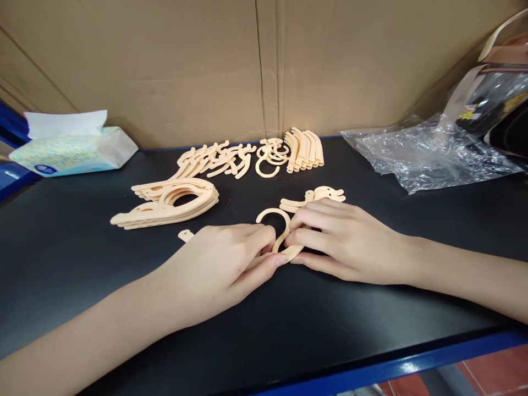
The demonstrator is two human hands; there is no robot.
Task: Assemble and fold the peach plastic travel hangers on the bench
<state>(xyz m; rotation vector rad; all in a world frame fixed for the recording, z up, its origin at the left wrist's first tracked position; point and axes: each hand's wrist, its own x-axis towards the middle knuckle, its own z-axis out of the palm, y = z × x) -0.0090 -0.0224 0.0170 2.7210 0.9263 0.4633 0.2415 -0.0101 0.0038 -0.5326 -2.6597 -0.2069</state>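
Close to the middle of the black table, my left hand [233, 258] and my right hand [350, 242] both grip a cream plastic hanger. Its curved hook [286, 224] rises between them. My left thumb presses on the hanger's joint, while the fingers of my right hand close around the other side. A holed end of a flat piece [185, 235] sticks out beyond my left hand. Most of the held parts are covered by my fingers. Just behind my right hand lie a few loose cream pieces [328, 192], partly hidden by it.
Stacked cream hangers [165, 215] lie left of centre. Along the back are curved arm pieces [231, 162], loose hooks [268, 174] and hollow tube-like arms [305, 151]. A tissue pack [82, 154] sits back left; a clear plastic bag [404, 159] lies back right before a cardboard wall [185, 71].
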